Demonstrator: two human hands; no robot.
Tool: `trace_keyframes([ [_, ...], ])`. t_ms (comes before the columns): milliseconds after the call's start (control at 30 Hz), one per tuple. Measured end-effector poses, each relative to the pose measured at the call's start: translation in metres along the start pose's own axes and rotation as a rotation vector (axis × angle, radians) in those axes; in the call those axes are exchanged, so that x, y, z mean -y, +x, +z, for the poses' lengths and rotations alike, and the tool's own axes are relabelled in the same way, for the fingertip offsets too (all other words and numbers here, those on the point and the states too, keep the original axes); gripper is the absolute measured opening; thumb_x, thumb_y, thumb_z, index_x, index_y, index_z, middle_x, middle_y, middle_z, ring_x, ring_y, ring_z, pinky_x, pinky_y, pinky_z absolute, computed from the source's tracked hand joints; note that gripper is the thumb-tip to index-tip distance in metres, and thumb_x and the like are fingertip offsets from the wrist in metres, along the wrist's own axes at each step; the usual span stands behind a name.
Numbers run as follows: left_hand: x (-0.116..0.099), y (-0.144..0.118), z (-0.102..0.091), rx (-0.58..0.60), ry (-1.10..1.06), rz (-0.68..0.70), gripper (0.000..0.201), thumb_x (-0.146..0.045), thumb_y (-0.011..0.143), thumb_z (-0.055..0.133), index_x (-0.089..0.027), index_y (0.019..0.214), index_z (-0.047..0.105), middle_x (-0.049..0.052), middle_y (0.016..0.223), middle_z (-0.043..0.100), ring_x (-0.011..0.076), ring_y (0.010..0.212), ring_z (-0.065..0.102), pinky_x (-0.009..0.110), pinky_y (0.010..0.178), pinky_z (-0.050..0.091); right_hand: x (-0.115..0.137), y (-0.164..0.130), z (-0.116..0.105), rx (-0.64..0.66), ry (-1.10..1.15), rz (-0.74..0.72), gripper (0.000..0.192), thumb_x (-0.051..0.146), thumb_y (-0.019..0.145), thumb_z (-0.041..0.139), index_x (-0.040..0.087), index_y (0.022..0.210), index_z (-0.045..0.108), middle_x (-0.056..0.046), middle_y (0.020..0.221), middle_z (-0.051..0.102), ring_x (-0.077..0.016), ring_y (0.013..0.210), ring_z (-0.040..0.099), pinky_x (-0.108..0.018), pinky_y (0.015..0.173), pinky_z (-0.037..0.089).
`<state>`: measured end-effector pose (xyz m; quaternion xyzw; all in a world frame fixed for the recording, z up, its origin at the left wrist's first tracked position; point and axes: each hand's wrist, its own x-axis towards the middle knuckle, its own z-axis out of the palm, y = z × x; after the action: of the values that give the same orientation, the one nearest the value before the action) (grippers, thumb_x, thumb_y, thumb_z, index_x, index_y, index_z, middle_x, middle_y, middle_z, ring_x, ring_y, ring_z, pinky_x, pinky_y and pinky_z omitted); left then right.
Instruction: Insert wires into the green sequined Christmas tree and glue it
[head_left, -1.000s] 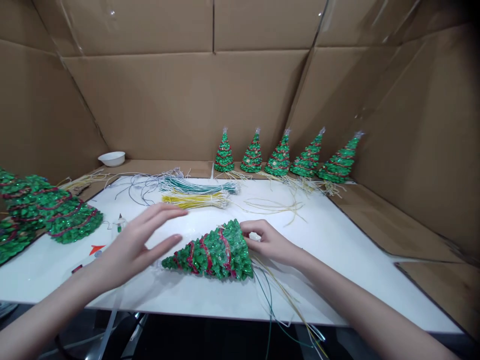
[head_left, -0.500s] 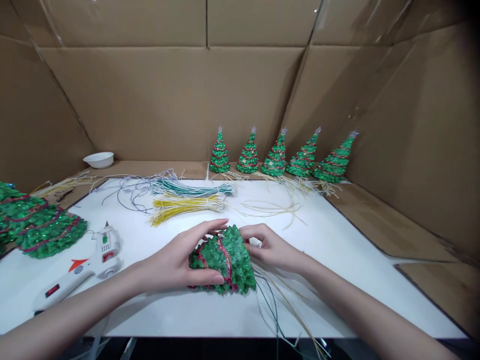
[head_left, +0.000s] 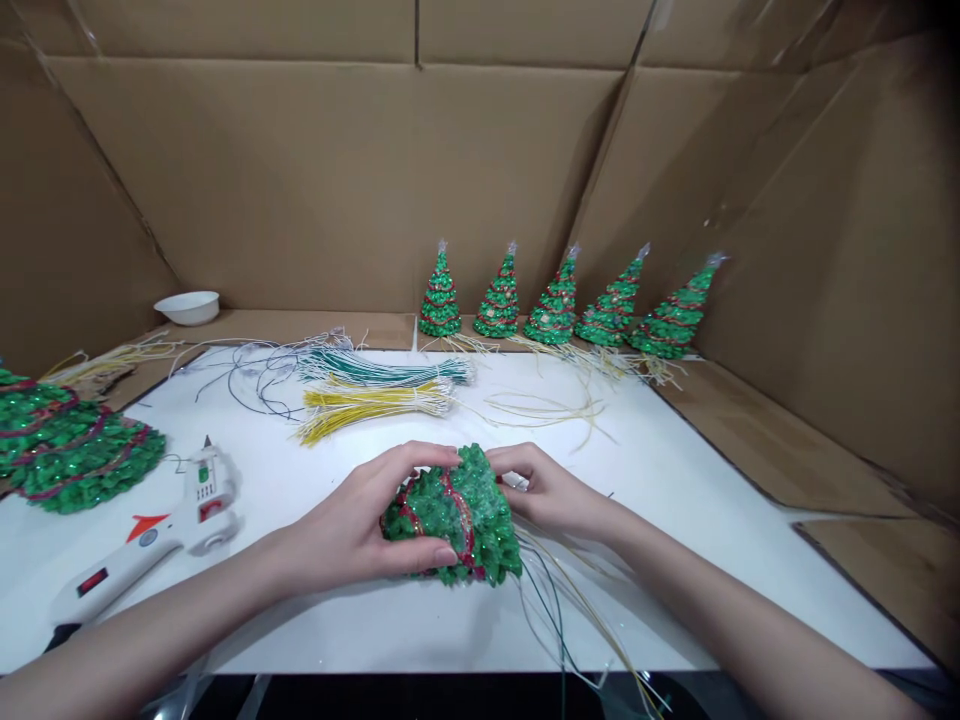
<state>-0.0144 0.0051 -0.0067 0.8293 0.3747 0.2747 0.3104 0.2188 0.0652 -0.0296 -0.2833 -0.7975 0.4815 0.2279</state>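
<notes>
A green tinsel Christmas tree (head_left: 491, 525) with red garland lies on its side over the white table, its wide base turned to the right. My left hand (head_left: 375, 520) is wrapped round it, thumb across the near side and fingers over the top. At the base edge sits my right hand (head_left: 544, 490), its fingers curled and partly hidden behind the tree, so what they pinch does not show. Green and yellowish wires (head_left: 559, 600) trail from the base toward the table's front edge.
A white glue gun (head_left: 161, 535) lies to the left, near a larger green tree (head_left: 90, 460). Yellow (head_left: 375, 408) and green wire bundles (head_left: 382, 370) lie behind my hands. Several small trees (head_left: 499, 300) line the cardboard wall (head_left: 315, 190). A white bowl (head_left: 187, 308) sits back left.
The view has shifted slightly. The tree and both hands appear a little further right, with the same hold on it.
</notes>
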Motion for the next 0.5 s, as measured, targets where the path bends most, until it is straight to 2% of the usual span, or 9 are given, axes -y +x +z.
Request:
trace_keyframes([
  [333,-0.0004,0.0023,-0.0007,0.003,0.032,0.027,0.053,-0.037,0.082,0.068,-0.027,0.128,0.043,0.006,0.131,0.054,0.0235,0.12,0.052,0.038,0.101,0.043,-0.0025,0.0016,-0.0054,0.012,0.03,0.022,0.023,0.031,0.083,0.058,0.015,0.067,0.063,-0.003,0.073,0.064,-0.0161,0.073,0.056,-0.029,0.069,0.045],
  [500,0.0004,0.0029,0.0001,-0.009,0.039,0.067,0.049,-0.036,0.082,0.068,-0.026,0.125,0.046,0.008,0.13,0.055,0.0247,0.121,0.051,0.039,0.101,0.042,-0.0045,0.0023,-0.0101,0.012,0.042,0.018,0.024,0.034,0.081,0.06,0.015,0.066,0.062,0.0,0.064,0.056,-0.014,0.066,0.052,-0.027,0.064,0.042],
])
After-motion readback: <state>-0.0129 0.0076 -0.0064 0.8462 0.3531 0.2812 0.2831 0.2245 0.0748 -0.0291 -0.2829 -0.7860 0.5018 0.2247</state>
